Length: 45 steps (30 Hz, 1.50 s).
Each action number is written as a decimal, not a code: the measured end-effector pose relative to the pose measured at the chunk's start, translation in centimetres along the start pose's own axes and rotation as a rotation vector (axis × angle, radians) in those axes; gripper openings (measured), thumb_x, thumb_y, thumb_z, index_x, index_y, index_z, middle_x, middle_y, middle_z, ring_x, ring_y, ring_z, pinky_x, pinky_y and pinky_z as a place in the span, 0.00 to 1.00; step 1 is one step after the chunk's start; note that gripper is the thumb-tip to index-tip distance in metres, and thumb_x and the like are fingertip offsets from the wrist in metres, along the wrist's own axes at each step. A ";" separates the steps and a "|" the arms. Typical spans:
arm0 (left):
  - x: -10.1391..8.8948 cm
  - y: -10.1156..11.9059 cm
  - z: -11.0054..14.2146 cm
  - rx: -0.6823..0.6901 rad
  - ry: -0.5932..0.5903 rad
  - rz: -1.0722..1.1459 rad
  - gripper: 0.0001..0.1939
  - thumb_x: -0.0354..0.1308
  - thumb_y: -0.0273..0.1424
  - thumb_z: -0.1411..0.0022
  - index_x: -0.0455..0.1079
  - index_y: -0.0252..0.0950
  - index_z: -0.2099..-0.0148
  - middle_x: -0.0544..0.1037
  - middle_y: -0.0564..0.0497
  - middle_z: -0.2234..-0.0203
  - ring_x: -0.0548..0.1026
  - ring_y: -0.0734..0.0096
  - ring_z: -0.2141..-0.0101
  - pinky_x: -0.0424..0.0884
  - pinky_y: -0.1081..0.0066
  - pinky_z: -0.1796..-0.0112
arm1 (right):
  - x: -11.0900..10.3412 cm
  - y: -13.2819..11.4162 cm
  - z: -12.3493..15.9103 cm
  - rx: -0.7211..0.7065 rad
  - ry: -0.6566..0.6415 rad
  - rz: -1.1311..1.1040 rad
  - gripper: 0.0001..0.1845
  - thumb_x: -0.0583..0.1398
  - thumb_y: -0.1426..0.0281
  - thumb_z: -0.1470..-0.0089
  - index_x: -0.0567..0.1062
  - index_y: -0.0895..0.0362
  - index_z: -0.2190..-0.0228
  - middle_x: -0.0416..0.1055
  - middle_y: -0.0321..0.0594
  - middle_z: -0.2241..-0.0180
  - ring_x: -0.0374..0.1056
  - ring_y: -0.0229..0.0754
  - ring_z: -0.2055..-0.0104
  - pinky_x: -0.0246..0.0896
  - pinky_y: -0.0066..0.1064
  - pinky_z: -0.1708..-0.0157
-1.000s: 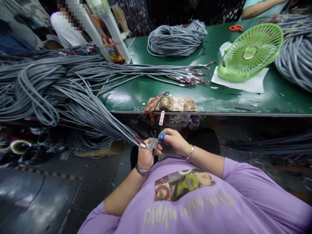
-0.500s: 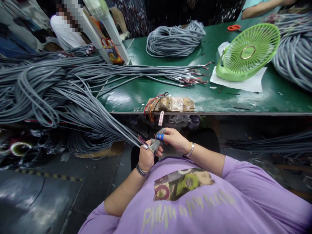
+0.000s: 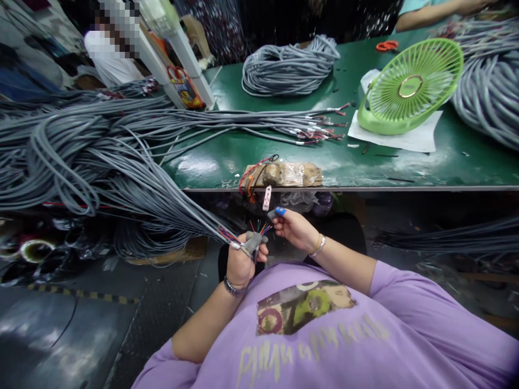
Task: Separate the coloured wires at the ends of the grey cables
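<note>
My left hand (image 3: 240, 266) is closed around the end of a grey cable (image 3: 205, 220), its fingertips in grey finger covers. Thin coloured wires (image 3: 261, 227) fan out above its thumb and fingertips; more coloured wires show at its left side. My right hand (image 3: 298, 231) is a little to the right and higher, apart from those wires. Its thumb and forefinger are pressed together, with blue tape on one finger and a grey cover at the tip. Whatever lies in that pinch is too small to make out.
Grey cables (image 3: 60, 140) heap over the left of the green table (image 3: 365, 173), their stripped ends lying across it. A cable coil (image 3: 290, 67), a green fan (image 3: 409, 89) and orange-handled scissors (image 3: 386, 46) stand farther back. A wooden block (image 3: 312, 174) sits on the front edge.
My right hand has moved away from my left, to the right and slightly up. The coloured wires at my left fingertips now show spread out. My left hand has barely shifted.
</note>
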<state>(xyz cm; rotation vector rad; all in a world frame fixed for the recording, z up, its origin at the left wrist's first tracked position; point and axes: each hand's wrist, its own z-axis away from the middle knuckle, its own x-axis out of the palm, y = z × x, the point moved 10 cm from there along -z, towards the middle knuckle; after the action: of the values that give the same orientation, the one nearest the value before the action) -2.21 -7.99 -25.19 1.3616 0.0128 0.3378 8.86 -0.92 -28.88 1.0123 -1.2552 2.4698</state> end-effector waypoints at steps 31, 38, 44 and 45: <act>3.8 0.4 -3.1 -0.217 -0.259 0.042 0.15 0.65 0.40 0.54 0.70 0.31 0.76 0.69 0.53 0.90 0.62 0.80 0.91 0.54 0.80 0.89 | 4.4 -3.4 -2.6 -0.106 -0.090 -0.126 0.25 0.61 0.49 0.48 0.77 0.61 0.71 0.69 0.36 0.77 0.60 0.31 0.78 0.55 0.23 0.79; 3.7 1.0 -2.3 -0.174 -0.279 0.025 0.17 0.65 0.42 0.52 0.71 0.31 0.75 0.70 0.53 0.90 0.63 0.80 0.91 0.55 0.80 0.89 | 4.8 -2.2 -1.9 0.018 -0.205 -0.159 0.32 0.53 0.43 0.46 0.76 0.60 0.68 0.70 0.38 0.75 0.59 0.32 0.78 0.57 0.25 0.77; 3.2 2.2 -0.7 -0.029 -0.158 0.036 0.16 0.64 0.42 0.49 0.73 0.31 0.72 0.72 0.53 0.87 0.65 0.81 0.89 0.59 0.80 0.87 | 4.9 -2.6 -1.4 0.016 -0.230 -0.102 0.23 0.58 0.52 0.45 0.76 0.60 0.66 0.70 0.38 0.73 0.57 0.32 0.77 0.51 0.24 0.78; 3.1 2.3 -0.7 -0.010 -0.128 0.042 0.16 0.64 0.42 0.49 0.73 0.31 0.72 0.72 0.54 0.86 0.66 0.81 0.88 0.59 0.81 0.87 | 4.7 -2.7 -1.5 -0.014 -0.221 -0.086 0.20 0.61 0.55 0.46 0.77 0.60 0.67 0.70 0.37 0.74 0.57 0.31 0.77 0.51 0.23 0.78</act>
<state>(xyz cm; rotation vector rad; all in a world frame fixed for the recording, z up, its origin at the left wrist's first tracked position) 0.03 -6.22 -22.56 1.3730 -0.1239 0.2854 5.81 1.32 -24.64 1.3357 -1.2587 2.3328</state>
